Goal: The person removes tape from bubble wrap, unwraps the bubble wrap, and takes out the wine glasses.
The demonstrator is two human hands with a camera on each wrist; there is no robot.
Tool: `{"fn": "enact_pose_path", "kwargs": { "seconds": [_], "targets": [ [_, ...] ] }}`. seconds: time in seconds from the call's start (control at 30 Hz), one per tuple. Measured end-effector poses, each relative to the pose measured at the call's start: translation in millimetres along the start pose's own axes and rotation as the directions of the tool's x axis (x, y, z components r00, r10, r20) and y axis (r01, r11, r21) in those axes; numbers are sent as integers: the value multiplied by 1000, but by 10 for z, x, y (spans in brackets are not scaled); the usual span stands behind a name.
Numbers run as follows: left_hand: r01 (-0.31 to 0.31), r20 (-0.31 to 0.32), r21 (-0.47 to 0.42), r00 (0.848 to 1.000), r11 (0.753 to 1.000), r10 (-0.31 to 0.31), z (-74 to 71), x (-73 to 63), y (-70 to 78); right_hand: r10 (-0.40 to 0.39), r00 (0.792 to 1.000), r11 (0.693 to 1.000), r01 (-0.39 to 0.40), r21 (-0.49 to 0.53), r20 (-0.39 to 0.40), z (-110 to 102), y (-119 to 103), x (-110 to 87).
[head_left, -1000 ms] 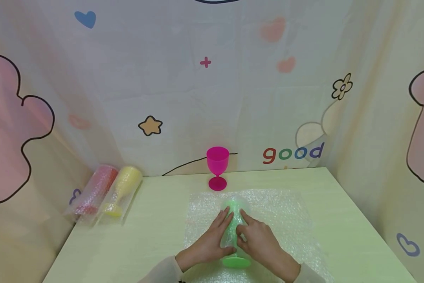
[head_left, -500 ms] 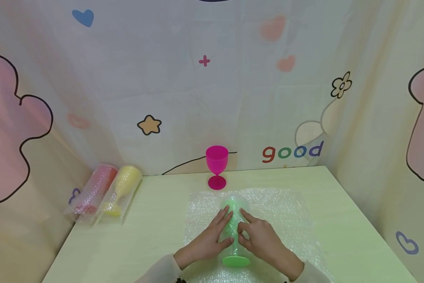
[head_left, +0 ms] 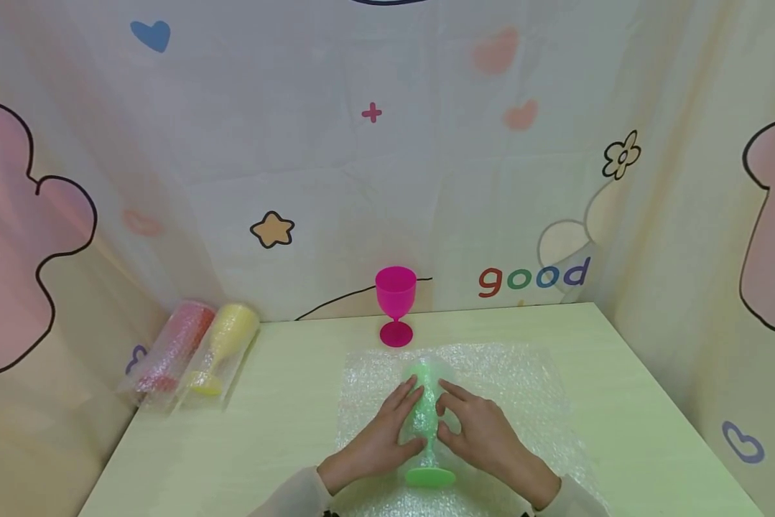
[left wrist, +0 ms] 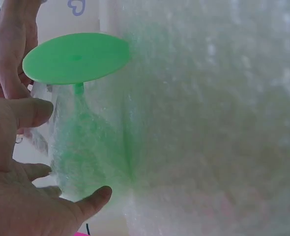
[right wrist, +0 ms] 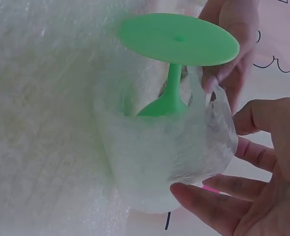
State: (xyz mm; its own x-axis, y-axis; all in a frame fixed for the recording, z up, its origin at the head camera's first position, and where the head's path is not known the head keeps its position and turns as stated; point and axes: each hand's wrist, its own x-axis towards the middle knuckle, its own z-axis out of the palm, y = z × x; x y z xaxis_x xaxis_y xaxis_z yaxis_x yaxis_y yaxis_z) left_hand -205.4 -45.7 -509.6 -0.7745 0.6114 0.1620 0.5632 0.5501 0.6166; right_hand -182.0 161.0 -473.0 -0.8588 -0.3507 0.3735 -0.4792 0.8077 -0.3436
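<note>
A light green goblet (head_left: 430, 477) lies on its side on a sheet of bubble wrap (head_left: 516, 395), its round foot towards me. A layer of clear wrap covers its bowl; the foot sticks out bare, as both wrist views show. My left hand (head_left: 382, 439) rests along the goblet's left side, fingers extended on the wrap and thumb near the stem. On the opposite side, my right hand (head_left: 487, 434) touches the wrap with its fingertips, index finger extended and thumb apart from the fingers. In the right wrist view, a loose edge of clear film (right wrist: 218, 142) stands up beside the right fingers.
Behind the sheet, a magenta goblet (head_left: 396, 293) stands upright near the table's back edge. At the back left lie two wrapped goblets, one red (head_left: 177, 345) and one yellow (head_left: 225, 345). A printed curtain (head_left: 335, 165) encloses the table (head_left: 284, 431) at back and sides.
The right thumb and fingers, close together before, have spread apart beside the goblet. The left thumb has slipped slightly left off the stem. The green goblet has barely shifted.
</note>
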Motion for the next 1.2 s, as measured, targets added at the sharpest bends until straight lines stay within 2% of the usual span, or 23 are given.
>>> {"fn": "enact_pose_path", "kwargs": {
  "seconds": [0.1, 0.23, 0.5, 0.7, 0.87, 1.07, 1.2],
  "targets": [
    [16, -30, 17, 999, 1000, -15, 14, 32, 20, 12, 1000, 999, -12, -35, -11, 6, -9, -1],
    [55, -28, 10, 998, 998, -55, 33, 84, 50, -7, 999, 999, 6, -37, -34, 17, -10, 2],
    [95, -103, -40, 990, 995, -98, 55, 121, 78, -65, 993, 995, 73, 75, -102, 56, 32, 18],
    [101, -97, -75, 989, 992, -108, 55, 67, 161, -54, 989, 992, 69, 109, -136, 27, 8, -36],
    [96, -105, -27, 990, 995, -99, 61, 18, 206, -22, 993, 991, 36, 126, -114, 8, -16, -82],
    [63, -141, 70, 989, 996, -52, 59, 15, 223, 55, 997, 998, -55, 9, -57, -8, -44, -101],
    [36, -150, 116, 988, 993, -18, 24, 96, 211, 90, 993, 994, -93, -50, -73, -72, -43, -21]
  ]
}}
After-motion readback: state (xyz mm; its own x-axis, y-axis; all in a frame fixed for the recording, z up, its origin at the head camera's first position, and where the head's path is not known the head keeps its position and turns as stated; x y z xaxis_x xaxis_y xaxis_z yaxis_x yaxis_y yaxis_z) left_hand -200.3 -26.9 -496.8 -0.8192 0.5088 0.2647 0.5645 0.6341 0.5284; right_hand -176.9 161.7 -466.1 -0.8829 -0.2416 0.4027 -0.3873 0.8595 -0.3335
